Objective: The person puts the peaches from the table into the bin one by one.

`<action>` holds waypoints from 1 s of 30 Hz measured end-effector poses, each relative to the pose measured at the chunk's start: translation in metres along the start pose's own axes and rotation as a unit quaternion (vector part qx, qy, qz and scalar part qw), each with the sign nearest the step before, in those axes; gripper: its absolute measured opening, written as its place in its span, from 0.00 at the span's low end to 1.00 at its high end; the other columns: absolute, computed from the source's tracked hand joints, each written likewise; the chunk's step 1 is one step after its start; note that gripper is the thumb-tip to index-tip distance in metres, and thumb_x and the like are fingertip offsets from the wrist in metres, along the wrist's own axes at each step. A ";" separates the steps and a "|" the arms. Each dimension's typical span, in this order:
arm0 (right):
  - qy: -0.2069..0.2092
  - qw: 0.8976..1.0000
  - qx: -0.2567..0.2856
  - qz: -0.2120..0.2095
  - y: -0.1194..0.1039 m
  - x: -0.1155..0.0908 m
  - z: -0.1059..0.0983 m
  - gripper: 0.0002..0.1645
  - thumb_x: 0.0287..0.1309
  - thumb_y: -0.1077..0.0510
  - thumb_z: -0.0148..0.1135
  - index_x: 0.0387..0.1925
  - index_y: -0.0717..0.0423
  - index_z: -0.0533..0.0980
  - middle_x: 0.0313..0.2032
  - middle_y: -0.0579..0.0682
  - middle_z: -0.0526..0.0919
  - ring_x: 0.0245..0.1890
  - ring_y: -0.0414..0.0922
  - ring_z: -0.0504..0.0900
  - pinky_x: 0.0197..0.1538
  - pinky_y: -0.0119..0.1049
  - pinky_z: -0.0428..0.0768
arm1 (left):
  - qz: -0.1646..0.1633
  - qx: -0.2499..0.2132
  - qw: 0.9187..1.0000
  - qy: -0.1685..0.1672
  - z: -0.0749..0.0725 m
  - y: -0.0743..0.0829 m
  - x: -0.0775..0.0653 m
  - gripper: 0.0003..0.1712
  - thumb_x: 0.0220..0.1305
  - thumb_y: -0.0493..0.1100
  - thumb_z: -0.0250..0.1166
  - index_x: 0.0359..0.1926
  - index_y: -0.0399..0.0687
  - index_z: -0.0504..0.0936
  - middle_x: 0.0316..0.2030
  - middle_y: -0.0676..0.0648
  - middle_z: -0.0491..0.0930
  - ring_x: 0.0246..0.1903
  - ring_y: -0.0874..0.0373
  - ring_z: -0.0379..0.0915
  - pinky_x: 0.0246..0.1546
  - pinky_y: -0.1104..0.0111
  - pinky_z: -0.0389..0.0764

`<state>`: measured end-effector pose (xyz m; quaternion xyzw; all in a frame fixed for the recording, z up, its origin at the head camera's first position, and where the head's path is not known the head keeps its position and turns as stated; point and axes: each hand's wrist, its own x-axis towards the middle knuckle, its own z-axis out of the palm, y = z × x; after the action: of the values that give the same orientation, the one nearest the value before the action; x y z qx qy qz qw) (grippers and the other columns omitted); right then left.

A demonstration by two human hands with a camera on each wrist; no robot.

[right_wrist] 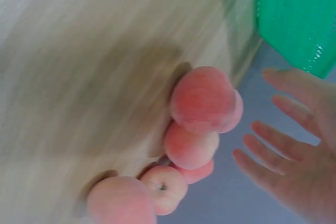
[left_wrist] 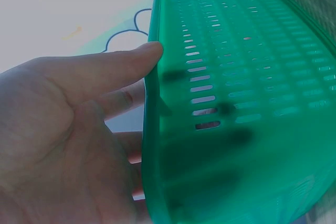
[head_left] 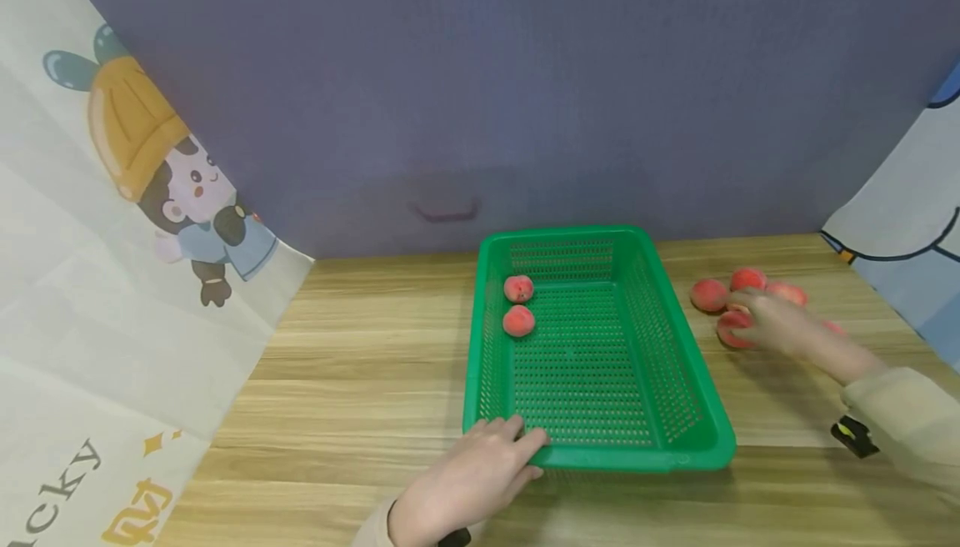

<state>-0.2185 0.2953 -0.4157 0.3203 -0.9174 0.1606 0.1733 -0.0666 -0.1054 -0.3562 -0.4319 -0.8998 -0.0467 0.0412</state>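
A green basket (head_left: 637,459) is being supported by the wood-grain surface (head_left: 360,347), and its rim is being gripped at the near left corner by the left hand (head_left: 476,474), the thumb and fingers being set on opposite sides of the edge. Inside the basket, 2 peaches (head_left: 519,321) are being contained, 1 behind the other, both beside its left wall and towards its far end. To the right of the basket, at least 6 loose peaches (head_left: 708,295) are being carried by the surface in a cluster (some are being partly hidden by others). Over this cluster, also to the right of the basket, the right hand (head_left: 776,323) is being held open with its fingers loosely spread; in the right wrist view, a gap is being shown between fingertips and fruit. Behind the basket, a purple-grey panel (head_left: 480,97) is being seen; well to its left, a white sheet (head_left: 75,280) with a printed cartoon figure is being displayed.
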 end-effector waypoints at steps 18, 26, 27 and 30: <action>-0.016 0.999 0.006 0.036 0.009 -0.012 0.014 0.23 0.29 0.66 0.71 0.34 0.68 0.74 0.36 0.65 0.74 0.33 0.58 0.74 0.27 0.48 0.72 | -0.005 0.005 1.000 -0.003 0.001 0.000 0.000 0.14 0.58 0.49 0.58 0.45 0.51 0.72 0.29 0.54 0.72 0.26 0.66 0.67 0.27 0.76 0.68; 0.034 0.999 -0.009 -0.017 0.015 -0.015 0.027 0.20 0.23 0.70 0.68 0.29 0.64 0.76 0.30 0.52 0.75 0.32 0.46 0.70 0.32 0.31 0.68 | -0.003 0.012 1.000 0.002 0.002 0.001 0.000 0.14 0.57 0.49 0.59 0.44 0.51 0.73 0.28 0.54 0.71 0.25 0.66 0.65 0.27 0.77 0.68; 0.038 0.999 -0.009 -0.023 0.016 -0.015 0.028 0.20 0.22 0.71 0.68 0.28 0.64 0.76 0.29 0.52 0.75 0.32 0.46 0.70 0.33 0.31 0.67 | -0.002 0.012 1.000 0.003 0.002 0.001 0.000 0.14 0.57 0.49 0.59 0.44 0.51 0.73 0.28 0.54 0.71 0.25 0.66 0.65 0.27 0.77 0.68; 0.050 0.998 -0.002 -0.034 0.017 -0.014 0.032 0.20 0.20 0.73 0.66 0.27 0.64 0.76 0.29 0.53 0.75 0.33 0.48 0.69 0.36 0.34 0.65 | -0.002 0.012 1.000 0.005 0.002 0.001 0.000 0.14 0.57 0.48 0.59 0.44 0.50 0.73 0.28 0.54 0.71 0.25 0.66 0.66 0.27 0.76 0.68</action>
<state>-0.2257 0.3022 -0.4535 0.3425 -0.8966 0.1688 0.2245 -0.0659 -0.1047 -0.3579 -0.4295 -0.9009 -0.0383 0.0502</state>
